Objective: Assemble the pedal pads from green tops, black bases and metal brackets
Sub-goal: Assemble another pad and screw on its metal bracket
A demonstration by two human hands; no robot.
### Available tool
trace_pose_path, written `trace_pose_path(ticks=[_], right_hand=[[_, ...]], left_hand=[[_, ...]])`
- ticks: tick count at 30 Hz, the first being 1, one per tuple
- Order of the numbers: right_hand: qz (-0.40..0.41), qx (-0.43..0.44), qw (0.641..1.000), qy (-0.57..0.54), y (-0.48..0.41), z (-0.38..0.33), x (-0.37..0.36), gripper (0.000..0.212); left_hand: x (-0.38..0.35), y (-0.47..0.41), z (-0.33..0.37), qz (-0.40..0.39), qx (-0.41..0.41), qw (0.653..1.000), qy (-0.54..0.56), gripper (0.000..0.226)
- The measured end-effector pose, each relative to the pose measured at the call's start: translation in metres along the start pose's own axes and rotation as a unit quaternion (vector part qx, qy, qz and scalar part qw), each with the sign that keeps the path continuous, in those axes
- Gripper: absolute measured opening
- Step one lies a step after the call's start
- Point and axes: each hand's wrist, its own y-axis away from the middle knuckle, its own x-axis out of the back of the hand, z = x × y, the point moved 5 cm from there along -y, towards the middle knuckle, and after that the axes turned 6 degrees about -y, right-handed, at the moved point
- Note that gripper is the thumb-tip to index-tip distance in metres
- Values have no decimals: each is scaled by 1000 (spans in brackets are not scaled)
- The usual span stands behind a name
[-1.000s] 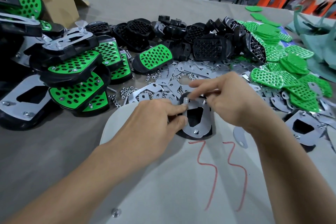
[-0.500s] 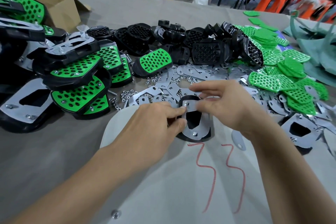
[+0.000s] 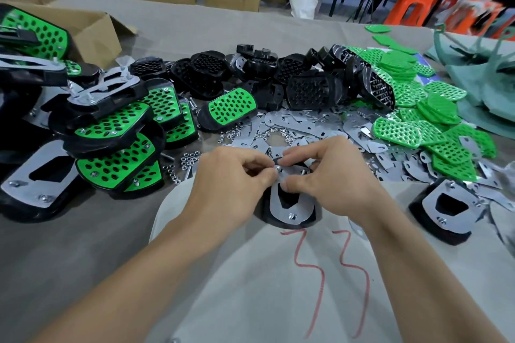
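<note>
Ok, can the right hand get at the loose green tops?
Probably yes: the green tops lie uncovered right of the right hand, only metal brackets between; it must first let go of the pedal pad.

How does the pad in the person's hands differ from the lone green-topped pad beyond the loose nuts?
The held pad lies underside up, showing its metal bracket; the green-topped pad lies green face up. The left hand and right hand grip the held pad; the green-topped pad lies untouched. The held pad sits on the pale sheet; the green-topped pad does not. Both are black around the edge.
</note>
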Motion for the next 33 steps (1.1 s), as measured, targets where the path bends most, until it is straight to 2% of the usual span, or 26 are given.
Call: trace_pose_path(ticks=[5,12,15,17,19,22,24,28,30,33], right_hand=[[-7,3,1000,18,-2,-1,1,31],[-24,-5,1000,9,-2,-2,1,25],[-26,5,1000,14,-1,-4,2,24],[-22,8,1000,10,0,-5,3,28],[-22,3,1000,10,0,-5,3,24],[-27,-6,1000,12,-2,-4,2,26],[-23,-8,1000,8,-3,-4,1,25],[-30,-4,1000,-8,-3,-2,0,24],[-34,0,999,2,-2,-2,-1,25],[-24,8,1000,-4,-2,-3,1,31]], left_hand=[[6,-11,28,-39,-60,978,-194,8],[0,-33,73,-106,-140,878,-445,24],[-5,-38,79,-144,-186,860,-453,38],[-4,-41,76,-155,-195,866,-434,24],[0,-43,69,-163,-181,883,-400,3],[6,-41,58,-159,-115,928,-317,4],[6,-41,55,-134,-87,936,-313,7],[-4,-42,61,-114,-105,914,-376,17],[-7,-42,68,-123,-132,894,-411,15],[-6,-44,71,-148,-161,884,-413,8]])
